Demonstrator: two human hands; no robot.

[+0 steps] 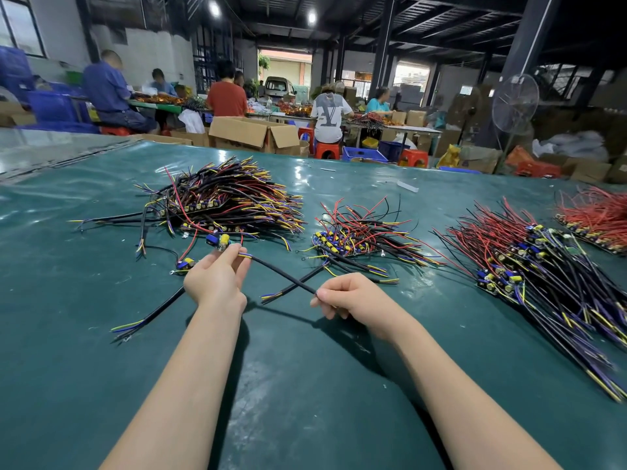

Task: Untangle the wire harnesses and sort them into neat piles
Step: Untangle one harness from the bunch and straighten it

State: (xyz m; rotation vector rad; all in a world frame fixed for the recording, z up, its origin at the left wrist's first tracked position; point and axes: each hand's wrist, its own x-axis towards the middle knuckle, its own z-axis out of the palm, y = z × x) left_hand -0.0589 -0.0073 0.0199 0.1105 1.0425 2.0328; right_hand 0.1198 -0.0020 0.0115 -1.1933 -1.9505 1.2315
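Note:
One wire harness (281, 274) with a black sleeve stretches between my hands above the green table (305, 385). My left hand (217, 276) pinches its end by the small board with blue and yellow parts. My right hand (346, 296) pinches the other end of the black sleeve. A big tangled pile (227, 201) lies behind my left hand. A smaller pile (359, 232) lies behind my right hand. A long sorted pile (529, 266) runs along the right side, with a red-wired pile (597, 218) beyond it.
Two loose harnesses lie flat near my left hand: one (152, 317) at the left, another (298, 286) crossing under the held one. Beyond the table's far edge sit cardboard boxes (251, 134), stools, a standing fan (514, 103) and several seated people.

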